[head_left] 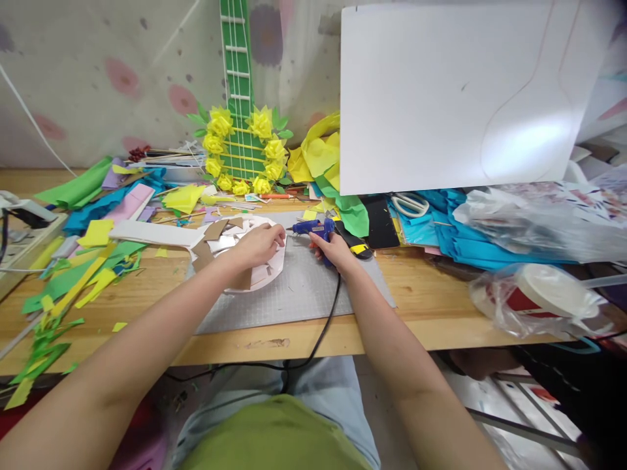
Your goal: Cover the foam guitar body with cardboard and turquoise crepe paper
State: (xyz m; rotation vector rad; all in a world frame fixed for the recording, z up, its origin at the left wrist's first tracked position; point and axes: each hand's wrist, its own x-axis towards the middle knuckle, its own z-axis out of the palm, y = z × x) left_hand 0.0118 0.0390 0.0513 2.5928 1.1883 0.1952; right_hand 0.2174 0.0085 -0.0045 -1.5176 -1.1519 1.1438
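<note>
My right hand is closed round the grip of a blue hot glue gun, whose nozzle points left toward my left hand. Its black cord runs back off the table's front edge. My left hand rests with curled fingers on a white foam piece with brown cardboard bits stuck on it, pressing it down near the nozzle. Both lie on a grey cutting mat on the wooden table.
A green paper guitar with yellow flowers leans on the back wall. A large white board stands at right. Coloured paper scraps cover the left side; blue sheets, scissors, a black phone and plastic bags lie at right.
</note>
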